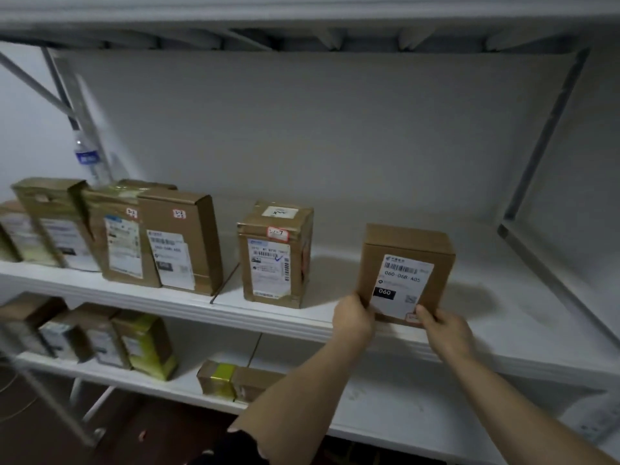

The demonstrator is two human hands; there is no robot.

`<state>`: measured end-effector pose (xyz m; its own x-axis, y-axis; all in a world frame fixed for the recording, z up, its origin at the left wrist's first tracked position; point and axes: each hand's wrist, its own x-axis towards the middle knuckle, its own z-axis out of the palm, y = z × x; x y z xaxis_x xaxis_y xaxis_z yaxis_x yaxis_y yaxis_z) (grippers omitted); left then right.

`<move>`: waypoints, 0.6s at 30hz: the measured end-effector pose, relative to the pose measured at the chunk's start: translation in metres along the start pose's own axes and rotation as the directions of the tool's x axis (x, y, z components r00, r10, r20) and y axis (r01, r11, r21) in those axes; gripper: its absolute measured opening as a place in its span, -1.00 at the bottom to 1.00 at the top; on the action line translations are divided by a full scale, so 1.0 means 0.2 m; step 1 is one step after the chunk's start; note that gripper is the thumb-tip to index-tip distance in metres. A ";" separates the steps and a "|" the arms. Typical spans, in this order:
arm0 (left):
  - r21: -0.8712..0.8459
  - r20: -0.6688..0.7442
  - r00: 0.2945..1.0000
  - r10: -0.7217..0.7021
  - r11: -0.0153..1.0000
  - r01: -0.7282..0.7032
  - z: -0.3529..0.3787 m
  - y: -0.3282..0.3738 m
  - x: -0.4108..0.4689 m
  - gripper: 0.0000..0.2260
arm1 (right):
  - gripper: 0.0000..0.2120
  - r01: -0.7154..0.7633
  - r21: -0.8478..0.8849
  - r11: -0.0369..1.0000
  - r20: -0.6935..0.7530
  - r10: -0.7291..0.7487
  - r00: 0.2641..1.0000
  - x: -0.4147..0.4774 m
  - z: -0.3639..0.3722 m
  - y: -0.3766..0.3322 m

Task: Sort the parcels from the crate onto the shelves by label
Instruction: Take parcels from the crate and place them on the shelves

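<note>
Nearest, the left hand [354,317] pinches the lower left corner and the right hand [446,330] grips the lower right corner of a small brown cardboard box with a white 060 label [406,273]. The box stands upright near the front edge of the white middle shelf [268,318]. Several taped brown parcels [275,256] already stand to its left, and more stand on the lower shelf [188,389]. The crate is out of view, so I cannot tell how many remain.

The parcel [407,250] in my fingers [423,313] is matt brown cardboard, its label [401,286] smooth white paper. The shelf [503,313] looks smooth, matt white. Left of frame, boxes [188,213] carry glossy clear tape [110,193]; upper left stands a clear plastic bottle [88,159].
</note>
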<state>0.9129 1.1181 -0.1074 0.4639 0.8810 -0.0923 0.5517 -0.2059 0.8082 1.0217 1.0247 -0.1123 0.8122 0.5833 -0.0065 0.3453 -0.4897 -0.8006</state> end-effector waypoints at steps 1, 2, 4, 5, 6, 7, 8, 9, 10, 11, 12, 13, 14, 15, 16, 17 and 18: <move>-0.004 0.002 1.000 -0.009 1.000 0.009 0.00 0.00 0.01 -0.74 | -0.67 -0.006 0.019 1.000 0.002 0.006 1.000 0.02 0.01 -0.01; -0.011 0.006 1.000 -0.013 1.000 0.014 0.00 0.01 0.03 -0.73 | -0.66 -0.011 0.046 0.999 0.008 0.011 1.000 0.04 0.02 -0.01; -0.022 0.024 0.999 -0.027 0.999 0.027 -0.01 0.02 0.05 -0.73 | -0.68 -0.048 0.113 0.992 0.037 0.044 0.998 0.06 0.03 -0.02; -0.025 0.034 0.999 -0.034 0.999 0.035 -0.02 0.02 0.05 -0.73 | -0.69 -0.066 0.138 0.988 0.049 0.059 0.997 0.07 0.04 -0.03; -0.029 0.041 0.998 -0.038 0.999 0.039 -0.02 0.02 0.05 -0.73 | -0.70 -0.075 0.155 0.985 0.053 0.067 0.996 0.08 0.04 -0.03; -0.037 0.047 0.998 -0.037 0.999 0.038 -0.03 0.02 0.04 -0.72 | -0.71 -0.074 0.166 0.983 0.052 0.066 0.996 0.08 0.05 -0.02; -0.041 0.049 0.998 -0.032 0.999 0.034 -0.03 0.03 0.03 -0.72 | -0.71 -0.073 0.171 0.983 0.055 0.065 0.996 0.08 0.05 -0.02; -0.039 0.053 0.998 -0.030 0.999 0.032 -0.04 0.03 0.02 -0.71 | -0.73 -0.075 0.168 0.983 0.055 0.067 0.996 0.07 0.06 -0.03; -0.032 0.057 0.998 -0.025 0.999 0.026 -0.04 0.03 0.01 -0.70 | -0.75 -0.079 0.157 0.985 0.053 0.071 0.996 0.07 0.06 -0.02; -0.022 0.060 0.998 -0.020 1.000 0.021 -0.04 0.02 0.00 -0.70 | -0.75 -0.082 0.142 0.987 0.044 0.076 0.996 0.06 0.07 -0.01; -0.012 0.062 0.998 -0.019 1.000 0.020 -0.04 0.02 -0.02 -0.70 | -0.76 -0.091 0.129 0.987 0.036 0.087 0.996 0.06 0.08 0.00; 0.000 0.064 0.998 -0.025 1.000 0.025 -0.04 0.01 -0.03 -0.70 | -0.77 -0.099 0.120 0.988 0.031 0.096 0.995 0.06 0.09 0.02; 0.011 0.063 0.997 -0.035 0.999 0.035 -0.05 0.01 -0.05 -0.70 | -0.78 -0.100 0.115 0.988 0.025 0.098 0.995 0.04 0.10 0.03; 0.023 0.057 0.997 -0.046 0.999 0.045 -0.05 0.01 -0.06 -0.70 | -0.77 -0.098 0.110 0.989 0.022 0.096 0.995 0.03 0.10 0.03; 0.033 0.049 0.997 -0.052 0.998 0.051 -0.05 0.00 -0.08 -0.70 | -0.73 -0.092 0.111 0.990 0.022 0.090 0.996 0.01 0.09 0.03; 0.047 0.036 0.998 -0.053 0.998 0.051 -0.06 0.00 -0.09 -0.71 | -0.69 -0.086 0.112 0.990 0.024 0.084 0.996 -0.02 0.08 0.04; 0.067 0.007 0.999 -0.041 0.997 0.041 -0.08 0.00 -0.11 -0.70 | -0.65 -0.088 0.123 0.989 0.022 0.086 0.996 -0.04 0.07 0.04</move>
<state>0.8913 1.1046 -0.0969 0.4452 0.8860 -0.1296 0.6155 -0.1977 0.7629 1.0113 1.0259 -0.1274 0.8284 0.5531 -0.0880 0.2122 -0.4554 -0.8646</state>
